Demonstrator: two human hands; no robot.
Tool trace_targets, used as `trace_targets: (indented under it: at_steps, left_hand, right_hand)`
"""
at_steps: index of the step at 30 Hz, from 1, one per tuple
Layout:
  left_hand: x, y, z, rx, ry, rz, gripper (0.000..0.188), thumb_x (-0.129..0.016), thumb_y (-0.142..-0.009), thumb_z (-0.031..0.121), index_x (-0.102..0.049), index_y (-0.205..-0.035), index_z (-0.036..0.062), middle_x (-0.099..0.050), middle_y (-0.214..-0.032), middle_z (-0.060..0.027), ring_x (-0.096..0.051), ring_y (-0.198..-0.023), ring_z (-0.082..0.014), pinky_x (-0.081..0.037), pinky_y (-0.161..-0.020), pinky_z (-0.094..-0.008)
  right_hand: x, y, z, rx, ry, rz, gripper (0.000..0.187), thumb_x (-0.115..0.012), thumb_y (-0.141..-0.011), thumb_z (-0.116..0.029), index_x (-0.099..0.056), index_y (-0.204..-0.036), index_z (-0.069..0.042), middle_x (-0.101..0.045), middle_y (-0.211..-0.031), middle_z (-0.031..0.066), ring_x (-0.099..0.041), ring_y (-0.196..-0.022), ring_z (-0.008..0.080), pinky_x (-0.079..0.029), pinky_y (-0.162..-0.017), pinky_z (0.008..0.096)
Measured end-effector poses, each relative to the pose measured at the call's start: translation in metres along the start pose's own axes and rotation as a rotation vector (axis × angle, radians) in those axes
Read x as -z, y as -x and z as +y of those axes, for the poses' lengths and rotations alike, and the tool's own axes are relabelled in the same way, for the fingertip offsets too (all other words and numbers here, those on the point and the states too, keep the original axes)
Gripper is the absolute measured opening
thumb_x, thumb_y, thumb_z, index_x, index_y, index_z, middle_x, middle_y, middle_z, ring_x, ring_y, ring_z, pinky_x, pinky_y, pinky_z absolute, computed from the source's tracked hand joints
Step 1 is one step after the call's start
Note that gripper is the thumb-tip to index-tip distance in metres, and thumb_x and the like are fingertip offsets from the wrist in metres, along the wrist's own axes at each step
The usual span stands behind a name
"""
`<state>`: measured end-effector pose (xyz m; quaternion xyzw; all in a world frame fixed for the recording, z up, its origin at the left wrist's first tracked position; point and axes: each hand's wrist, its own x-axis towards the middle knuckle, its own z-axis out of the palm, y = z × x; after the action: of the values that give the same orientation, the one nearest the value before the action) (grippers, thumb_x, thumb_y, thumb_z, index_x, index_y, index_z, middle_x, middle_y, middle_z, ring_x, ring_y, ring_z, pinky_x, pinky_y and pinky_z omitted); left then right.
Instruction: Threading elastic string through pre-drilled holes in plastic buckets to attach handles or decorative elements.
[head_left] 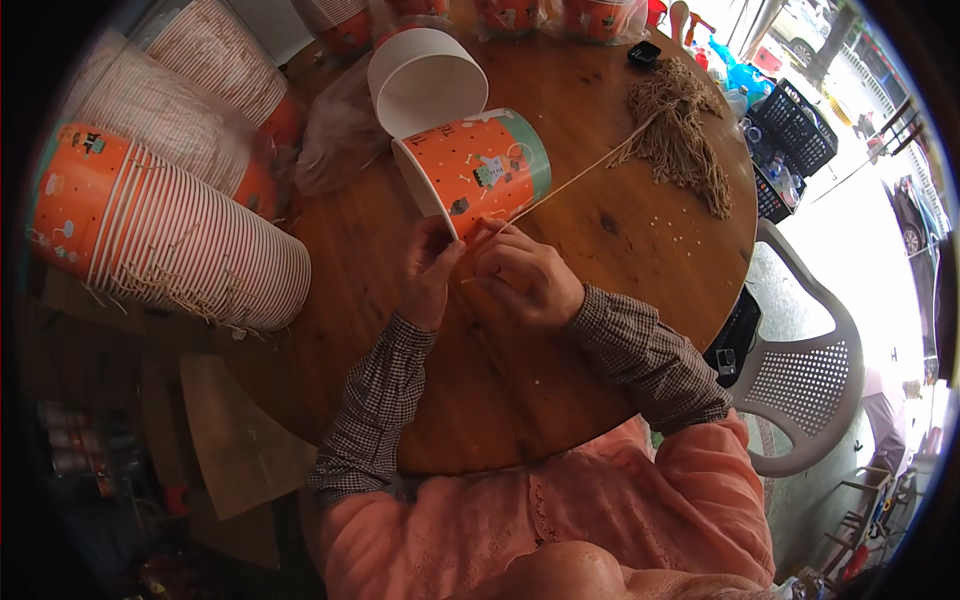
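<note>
While curled, hands [430,275] [535,278] hold bucket [480,172], strand [578,177].

Pale plastic chair [800,392] is standing at right of round wooden desk [640,280]; black crates [797,125] are resting beyond, blue plastic [742,74] lying near them; small black container [643,54] is sitting near desk's far edge; brown cardboard [238,440] is showing low at left

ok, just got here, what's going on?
Someone's working bare-handed at a round table. Left hand grips the rim of an orange tub that is tipped sideways; right hand pinches a thin cord by that rim. The cord stretches back toward a tan bundle. A white tub sits just behind, and a nested stack lies at left.
</note>
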<state>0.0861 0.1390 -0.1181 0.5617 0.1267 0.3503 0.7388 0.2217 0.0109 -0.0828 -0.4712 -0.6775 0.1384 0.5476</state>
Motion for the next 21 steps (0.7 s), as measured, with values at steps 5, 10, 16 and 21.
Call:
trace_targets:
  at_steps: [5,10,16,21]
  left_hand:
    - [0.006,0.001,-0.006,0.091,0.087,-0.028,0.028,-0.057,-0.093,0.003,-0.050,-0.120,0.0026,-0.060,-0.111,-0.0063,-0.057,-0.105,-0.0132,-0.047,-0.093,-0.0285]
    - [-0.004,0.002,0.007,0.139,0.098,-0.103,0.027,-0.058,-0.094,0.006,-0.051,-0.119,0.0028,-0.061,-0.110,-0.0068,-0.059,-0.103,-0.0141,-0.049,-0.090,-0.0298]
    - [0.006,-0.003,0.001,0.142,0.123,-0.067,0.018,-0.055,-0.097,0.013,-0.055,-0.111,0.0026,-0.062,-0.097,-0.0045,-0.058,-0.091,-0.0125,-0.049,-0.084,-0.0285]
    - [0.006,-0.006,0.000,0.088,-0.014,0.004,0.016,-0.053,-0.099,0.017,-0.058,-0.104,0.0026,-0.061,-0.092,-0.0043,-0.057,-0.085,-0.0117,-0.048,-0.081,-0.0285]
  right_hand:
    - [-0.002,-0.006,-0.006,0.066,-0.019,-0.020,0.012,-0.064,-0.081,-0.006,-0.062,-0.092,-0.006,-0.062,-0.089,0.0113,-0.061,-0.094,0.0313,-0.034,-0.110,0.0464]
    - [-0.004,-0.004,-0.007,0.062,-0.042,-0.035,0.011,-0.065,-0.080,-0.006,-0.060,-0.089,-0.004,-0.060,-0.086,0.0133,-0.060,-0.092,0.0333,-0.034,-0.109,0.0472]
    - [-0.005,-0.007,-0.006,0.196,0.118,-0.118,0.014,-0.065,-0.074,-0.005,-0.057,-0.086,-0.003,-0.058,-0.084,0.0119,-0.059,-0.087,0.0308,-0.037,-0.106,0.0474]
    - [-0.002,-0.005,-0.011,0.183,0.295,-0.133,0.018,-0.067,-0.071,-0.008,-0.057,-0.086,-0.005,-0.058,-0.085,0.0077,-0.058,-0.088,0.0284,-0.038,-0.104,0.0452]
